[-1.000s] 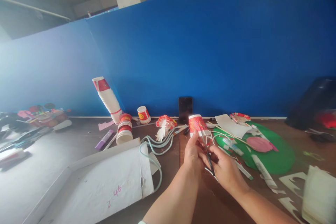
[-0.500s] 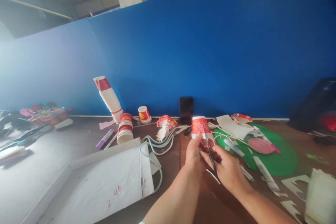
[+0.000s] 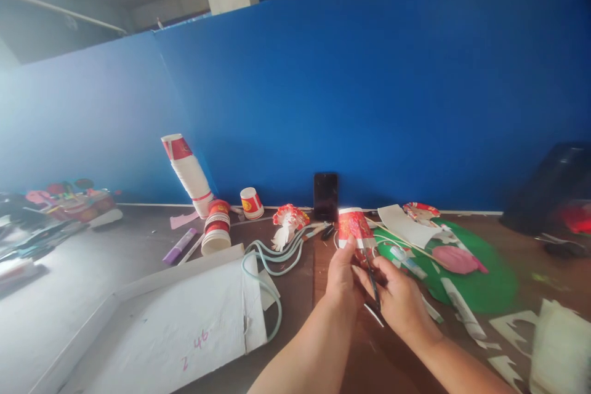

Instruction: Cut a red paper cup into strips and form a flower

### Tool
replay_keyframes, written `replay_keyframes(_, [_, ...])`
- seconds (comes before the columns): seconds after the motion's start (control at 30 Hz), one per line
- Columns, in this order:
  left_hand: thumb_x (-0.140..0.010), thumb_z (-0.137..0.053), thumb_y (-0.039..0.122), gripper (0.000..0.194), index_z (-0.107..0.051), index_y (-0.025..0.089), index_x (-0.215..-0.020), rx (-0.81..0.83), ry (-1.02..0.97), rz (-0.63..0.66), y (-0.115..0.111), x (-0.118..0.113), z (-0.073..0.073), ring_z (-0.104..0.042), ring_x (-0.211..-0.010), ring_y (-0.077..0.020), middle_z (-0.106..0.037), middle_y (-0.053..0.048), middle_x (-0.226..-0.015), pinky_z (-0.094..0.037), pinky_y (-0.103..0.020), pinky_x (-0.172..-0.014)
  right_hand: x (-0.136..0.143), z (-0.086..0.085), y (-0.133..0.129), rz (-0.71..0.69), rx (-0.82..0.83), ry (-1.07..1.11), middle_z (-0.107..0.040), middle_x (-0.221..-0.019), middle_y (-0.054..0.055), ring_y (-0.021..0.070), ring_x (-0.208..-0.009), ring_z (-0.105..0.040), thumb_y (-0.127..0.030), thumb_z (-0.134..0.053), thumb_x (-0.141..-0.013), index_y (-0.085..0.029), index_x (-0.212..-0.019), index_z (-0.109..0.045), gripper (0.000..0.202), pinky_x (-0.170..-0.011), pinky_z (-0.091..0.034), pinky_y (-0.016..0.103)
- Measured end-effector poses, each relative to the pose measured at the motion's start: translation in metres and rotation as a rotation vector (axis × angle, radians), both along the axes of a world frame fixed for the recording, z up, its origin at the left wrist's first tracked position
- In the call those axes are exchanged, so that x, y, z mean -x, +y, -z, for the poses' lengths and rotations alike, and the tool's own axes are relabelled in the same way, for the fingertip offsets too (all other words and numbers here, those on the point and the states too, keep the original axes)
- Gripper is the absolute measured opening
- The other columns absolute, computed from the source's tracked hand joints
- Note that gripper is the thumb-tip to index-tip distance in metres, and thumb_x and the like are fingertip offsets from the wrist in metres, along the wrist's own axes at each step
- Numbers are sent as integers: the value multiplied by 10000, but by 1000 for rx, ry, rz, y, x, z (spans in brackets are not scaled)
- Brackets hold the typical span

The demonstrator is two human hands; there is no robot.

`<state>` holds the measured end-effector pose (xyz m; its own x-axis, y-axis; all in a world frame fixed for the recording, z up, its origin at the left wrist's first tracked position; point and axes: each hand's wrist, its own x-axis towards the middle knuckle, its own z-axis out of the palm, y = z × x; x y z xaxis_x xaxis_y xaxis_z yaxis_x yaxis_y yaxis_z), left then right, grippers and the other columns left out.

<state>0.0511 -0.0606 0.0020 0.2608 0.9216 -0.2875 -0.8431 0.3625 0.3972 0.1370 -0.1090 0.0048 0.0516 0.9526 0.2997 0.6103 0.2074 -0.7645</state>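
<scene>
A red and white paper cup [image 3: 354,225], its narrow base upward, is gripped near its lower edge by my left hand [image 3: 342,271]. My right hand [image 3: 392,289] is closed around dark scissors [image 3: 373,283], whose blades meet the cup's lower edge. The fingertips of both hands are close together under the cup, partly hidden. A thin white strip [image 3: 373,314] shows just below the scissors.
A phone [image 3: 325,197] leans on the blue partition [image 3: 351,86]. On the left are a leaning cup stack [image 3: 191,177], a white box lid [image 3: 170,326] and a looped cable [image 3: 277,265]. To the right, paper scraps and a pink piece [image 3: 455,258] lie on a green sheet [image 3: 498,283].
The view has shifted slightly, so the table items appear a little further left. Both hands keep their hold on the cup and scissors, with hardly any visible movement.
</scene>
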Motion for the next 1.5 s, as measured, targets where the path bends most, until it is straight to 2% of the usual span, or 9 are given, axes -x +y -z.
replay_keyframes(0.23, [-632, -772, 428, 362, -579, 129, -694, 11, 52, -37, 0, 1, -2, -505, -458, -122, -536, -7, -545, -459, -269, -560, 2, -7, -2, 8, -24, 9, -670, -640, 13, 176, -563, -597, -533, -582, -813, -228, -807, -596, 306, -541, -448, 263])
replay_keyframes(0.4, [-593, -806, 411, 377, -597, 121, -714, -4, 83, -26, -5, 0, -8, -582, -555, -167, -589, -38, -602, -479, -291, -623, -2, -9, 2, 15, 15, 80, -682, -665, -5, 169, -595, -613, -485, -626, -794, -229, -813, -611, 258, -552, -453, 242])
replay_keyframes(0.6, [-616, -795, 384, 349, -597, 118, -725, -36, 9, 13, -6, -1, -5, -581, -570, -161, -588, -40, -609, -480, -286, -643, -1, -9, 3, 25, -11, 133, -664, -642, -3, 167, -578, -604, -496, -628, -789, -227, -805, -604, 271, -548, -457, 241])
replay_keyframes(0.9, [-610, -797, 365, 346, -582, 120, -725, -41, -18, 18, -9, -2, -11, -564, -552, -152, -553, -21, -591, -472, -289, -634, -1, -8, 0, -30, -38, 132, -651, -668, 3, 180, -622, -614, -453, -620, -813, -231, -821, -580, 225, -578, -468, 241])
replay_keyframes(1.07, [-624, -783, 398, 373, -571, 133, -779, -67, 9, 37, -8, -1, -7, -569, -544, -143, -590, -32, -633, -435, -251, -546, -1, -7, 2, -30, 22, 240, -647, -638, 5, 178, -578, -597, -502, -638, -784, -227, -806, -595, 279, -524, -458, 252])
replay_keyframes(1.23, [-622, -752, 513, 436, -539, 159, -762, -89, 142, 100, -11, 1, -9, -414, -350, -91, -519, 21, -517, -294, -228, -381, -1, -11, 4, -10, 103, 342, -609, -564, -17, 156, -492, -528, -557, -657, -746, -217, -826, -601, 353, -460, -405, 252])
replay_keyframes(1.37, [-591, -751, 550, 466, -498, 179, -716, -94, 181, 115, -12, 0, -9, -407, -332, -102, -473, 33, -457, -250, -221, -333, 1, -19, 1, 5, 130, 409, -578, -527, -20, 145, -463, -510, -570, -658, -731, -216, -719, -576, 363, -429, -388, 245])
replay_keyframes(1.5, [-597, -753, 515, 448, -489, 180, -737, -102, 173, 92, -12, 0, -10, -402, -329, -94, -513, 21, -490, -246, -208, -320, 4, -24, -2, 31, 153, 449, -578, -511, -11, 141, -450, -509, -546, -675, -716, -220, -625, -547, 362, -406, -382, 238])
